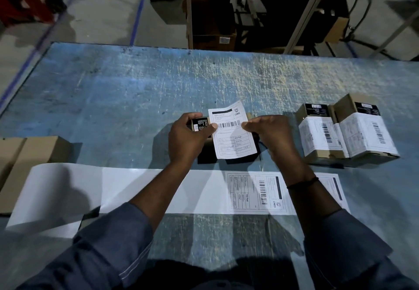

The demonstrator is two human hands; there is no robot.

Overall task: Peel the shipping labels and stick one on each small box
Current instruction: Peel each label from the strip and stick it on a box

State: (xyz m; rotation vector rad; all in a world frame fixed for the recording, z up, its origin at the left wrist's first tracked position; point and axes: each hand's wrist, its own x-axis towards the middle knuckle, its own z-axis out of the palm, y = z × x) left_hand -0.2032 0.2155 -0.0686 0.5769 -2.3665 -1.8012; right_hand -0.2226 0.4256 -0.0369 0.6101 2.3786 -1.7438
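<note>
Both hands pinch the peeled label (pixel 233 131) by its side edges, left fingers (pixel 212 127) also gripping the small box (pixel 200 124); the label's long axis runs away from the fingers, box under its left edge.

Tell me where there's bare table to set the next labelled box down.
The widest bare patch is the far half of the blue table, beyond both hands. Another lies left of the left hand, above the backing strip. The right side is crowded: two labelled boxes stand touching there, and remaining labels cover the near edge.
</note>
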